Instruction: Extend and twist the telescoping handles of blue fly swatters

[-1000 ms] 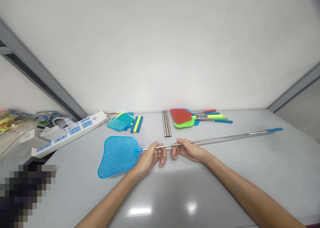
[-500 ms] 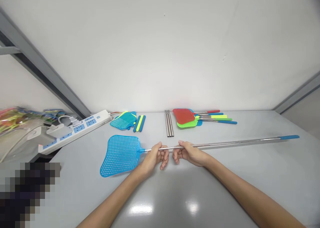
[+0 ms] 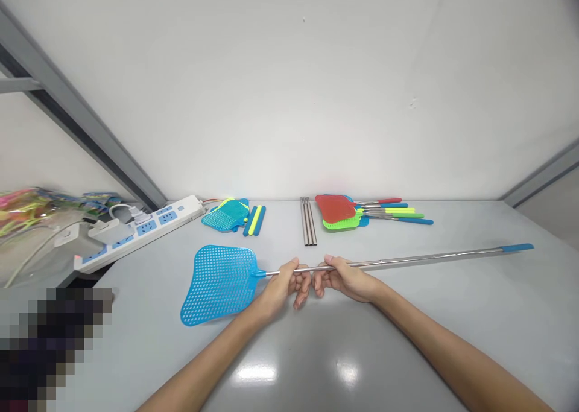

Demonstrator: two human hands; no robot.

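Note:
A blue fly swatter (image 3: pixel 219 284) with a long, extended metal rod lies across my view, its perforated head at the left and its blue handle grip at the far right. My left hand (image 3: pixel 288 282) pinches the thin rod between thumb and forefinger, a little right of the head; its other fingers curl loosely below. My right hand (image 3: pixel 339 277) grips the same rod just to the right, thumb on top. Only a small gap separates the two hands. The rod is held above the grey table (image 3: pixel 407 327).
Finished-looking swatters with a red head (image 3: pixel 335 208) on top are stacked at the back right. Several metal rods (image 3: pixel 308 222) lie left of them. Farther left are loose grips (image 3: pixel 254 221) and teal swatter heads (image 3: pixel 226 215). A power strip (image 3: pixel 151 225) with plugs and plastic bags (image 3: pixel 31 213) occupy the left side.
My hands have come slightly closer together along the rod. The handle end has shifted a little left, and the rod's visible length is shorter. The view has shifted slightly.

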